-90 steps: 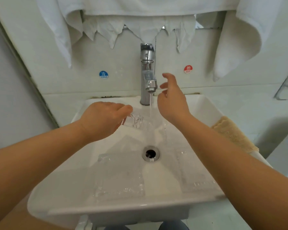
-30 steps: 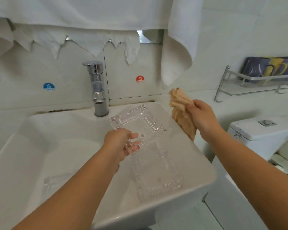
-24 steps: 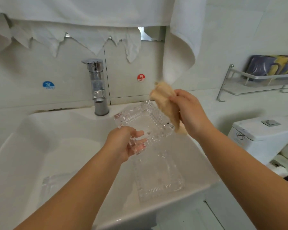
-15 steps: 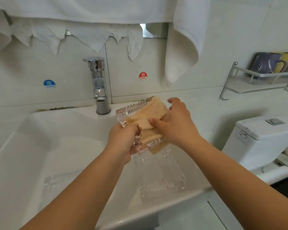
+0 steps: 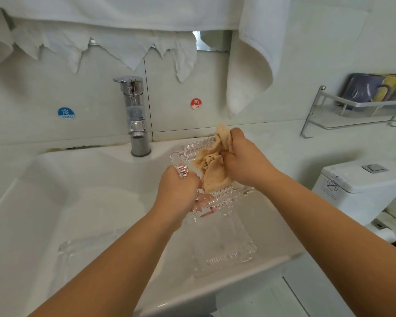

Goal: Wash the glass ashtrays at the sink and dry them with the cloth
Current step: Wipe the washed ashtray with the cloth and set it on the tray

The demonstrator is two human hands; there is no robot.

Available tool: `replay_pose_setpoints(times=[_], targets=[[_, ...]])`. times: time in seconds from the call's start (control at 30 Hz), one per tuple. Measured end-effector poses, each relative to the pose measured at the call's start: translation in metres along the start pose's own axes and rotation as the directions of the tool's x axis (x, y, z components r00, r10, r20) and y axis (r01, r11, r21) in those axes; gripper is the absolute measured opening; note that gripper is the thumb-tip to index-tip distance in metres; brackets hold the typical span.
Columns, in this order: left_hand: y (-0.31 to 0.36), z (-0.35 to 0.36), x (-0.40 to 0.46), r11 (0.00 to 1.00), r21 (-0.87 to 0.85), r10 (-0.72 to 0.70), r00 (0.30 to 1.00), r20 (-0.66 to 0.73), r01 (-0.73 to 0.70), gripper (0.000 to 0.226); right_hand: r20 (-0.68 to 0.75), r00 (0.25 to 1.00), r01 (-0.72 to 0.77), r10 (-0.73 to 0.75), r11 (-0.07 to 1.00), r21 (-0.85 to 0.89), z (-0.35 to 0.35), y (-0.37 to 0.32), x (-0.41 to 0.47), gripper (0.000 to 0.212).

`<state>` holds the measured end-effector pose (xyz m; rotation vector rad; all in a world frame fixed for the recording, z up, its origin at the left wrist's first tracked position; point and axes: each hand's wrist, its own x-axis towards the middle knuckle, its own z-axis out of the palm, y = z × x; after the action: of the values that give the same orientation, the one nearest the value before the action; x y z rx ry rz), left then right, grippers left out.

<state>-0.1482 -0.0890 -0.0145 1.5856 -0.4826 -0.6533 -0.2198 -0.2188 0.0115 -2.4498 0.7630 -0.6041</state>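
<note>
My left hand (image 5: 178, 193) grips the near left edge of a square clear glass ashtray (image 5: 188, 152), holding it tilted above the white sink (image 5: 82, 197). My right hand (image 5: 245, 161) grips a bunched tan cloth (image 5: 212, 170) and presses it into the ashtray's hollow. A second glass ashtray (image 5: 222, 245) lies in the basin under my hands, near the front right rim. A third glass ashtray (image 5: 78, 248) lies in the basin at the left.
A chrome tap (image 5: 135, 115) stands at the back of the sink; no water shows under it. White towels (image 5: 252, 65) hang above. A metal wall shelf (image 5: 357, 110) holds coloured items at the right, above a toilet cistern (image 5: 361, 186).
My right hand picked up the tan cloth from the sink's right rim and brought it into the ashtray held by my left hand. The water has stopped running.
</note>
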Motion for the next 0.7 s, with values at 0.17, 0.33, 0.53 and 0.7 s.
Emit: replay_pose_setpoints(times=[0.17,0.33,0.53,0.7], targets=[[-0.002,-0.001,0.004,0.998,0.054,0.016,1.000,-0.018,-0.015,0.013,-0.033,0.997,-0.074,0.076,0.996,0.056,0.004,0.003,0.002,0.013],[-0.004,-0.003,0.007,0.999,0.013,0.045,0.995,-0.089,-0.044,0.013,-0.081,0.989,-0.125,0.121,0.991,-0.050,0.013,-0.001,-0.006,0.025],[-0.002,-0.011,0.011,0.993,-0.073,0.075,0.968,-0.239,-0.095,0.013,0.011,0.997,-0.081,0.082,0.947,0.310,0.025,-0.009,-0.017,0.026],[0.002,-0.012,0.012,0.987,-0.132,0.062,0.970,-0.236,-0.095,0.012,0.023,0.992,-0.125,0.123,0.965,0.232,0.025,-0.001,-0.020,0.007]])
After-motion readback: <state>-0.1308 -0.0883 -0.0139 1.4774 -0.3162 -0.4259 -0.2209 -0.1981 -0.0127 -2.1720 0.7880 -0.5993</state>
